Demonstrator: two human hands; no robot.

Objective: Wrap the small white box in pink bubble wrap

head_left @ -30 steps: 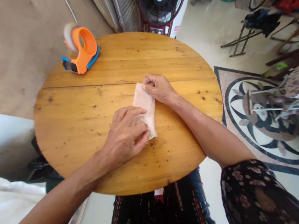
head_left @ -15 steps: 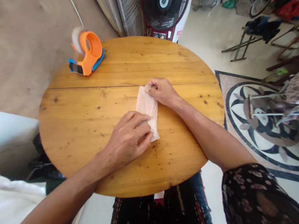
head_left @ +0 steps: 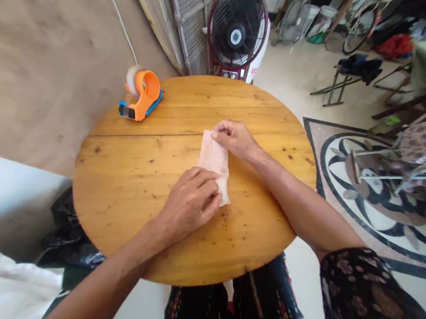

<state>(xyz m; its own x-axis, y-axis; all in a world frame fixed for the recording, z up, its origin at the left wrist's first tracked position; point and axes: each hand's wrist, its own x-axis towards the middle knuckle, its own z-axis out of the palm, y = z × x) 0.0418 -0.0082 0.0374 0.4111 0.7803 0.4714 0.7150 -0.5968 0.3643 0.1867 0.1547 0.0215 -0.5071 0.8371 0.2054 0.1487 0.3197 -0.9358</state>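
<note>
A flat, pale pink packet (head_left: 212, 152), narrow and slightly crinkled, lies lengthwise near the middle of the round wooden table (head_left: 134, 185). My right hand (head_left: 235, 139) has its thumb and bent forefinger closed at the packet's far right corner. Lower down, the curled fingers of my left hand (head_left: 196, 197) hold the packet against the tabletop from its left side, covering part of its near half. What the packet contains cannot be seen.
An orange and blue tape dispenser (head_left: 143, 96) with a roll of clear tape stands at the table's far left. Beyond the far edge is an electric fan (head_left: 237, 29). A folding stool (head_left: 343, 80) stands on the floor at right; a wall borders the left.
The camera view has shifted, so the table and dispenser sit lower in the picture. My right thumb and fingers have moved slightly at the packet's corner; my left hand stays on it.
</note>
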